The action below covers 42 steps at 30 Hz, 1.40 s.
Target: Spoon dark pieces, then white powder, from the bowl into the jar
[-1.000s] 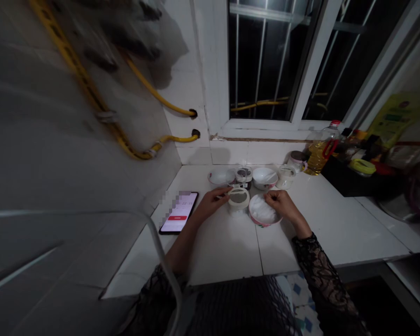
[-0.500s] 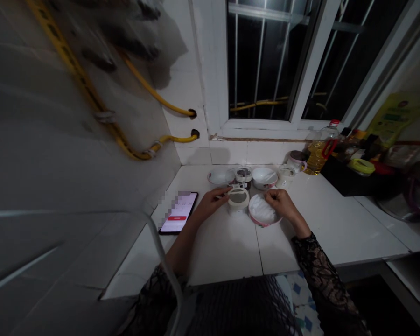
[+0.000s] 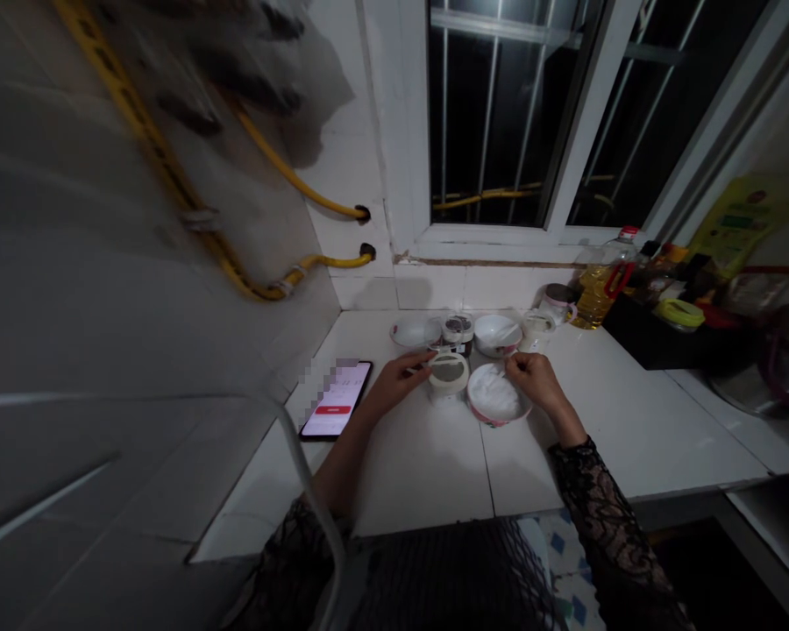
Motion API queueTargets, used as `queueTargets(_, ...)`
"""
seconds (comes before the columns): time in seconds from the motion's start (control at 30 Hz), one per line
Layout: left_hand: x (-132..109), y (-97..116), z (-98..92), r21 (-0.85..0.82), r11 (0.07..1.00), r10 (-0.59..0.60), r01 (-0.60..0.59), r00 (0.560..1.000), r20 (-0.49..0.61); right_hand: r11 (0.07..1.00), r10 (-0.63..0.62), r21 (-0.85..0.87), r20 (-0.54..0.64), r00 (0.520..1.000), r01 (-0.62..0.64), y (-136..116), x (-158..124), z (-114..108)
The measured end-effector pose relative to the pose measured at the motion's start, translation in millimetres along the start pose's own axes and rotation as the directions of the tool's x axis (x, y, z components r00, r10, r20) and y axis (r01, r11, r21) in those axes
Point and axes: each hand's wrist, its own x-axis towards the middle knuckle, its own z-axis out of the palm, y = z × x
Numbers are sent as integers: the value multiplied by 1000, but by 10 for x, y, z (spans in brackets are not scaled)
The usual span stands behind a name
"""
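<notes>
Two hands work at the centre of the head view: the left hand (image 3: pixel 394 382) grips the rim of a white cup (image 3: pixel 448 377), while the right hand (image 3: pixel 532 379) is pinched shut at the far edge of a bowl (image 3: pixel 497 396) of white contents, what it pinches too small to tell. A phone (image 3: pixel 337 399) lies lit just left of them on the white counter (image 3: pixel 421 464), and an oil bottle (image 3: pixel 601 285) stands at the right.

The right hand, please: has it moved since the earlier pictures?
Yes. The right hand has shifted slightly away from the person and to the right, from over the bowl to its far right rim. The bowl looks unmoved.
</notes>
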Motion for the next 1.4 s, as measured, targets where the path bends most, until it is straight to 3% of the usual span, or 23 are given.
queueTargets(0.5,6,-21,0,-11,1000,2,-2,1000,13,1000,23,8,-16,1000,-23,43,23,59)
queueTargets(0.93,16,-29,2,-6,1000,0,0,1000,9,983,70,168,49,996,-77,10,13,106)
queueTargets(1.4,6,-2,5,-13,1000,-7,7,1000,3,898,315,322,1,949,-298,40,73,-31)
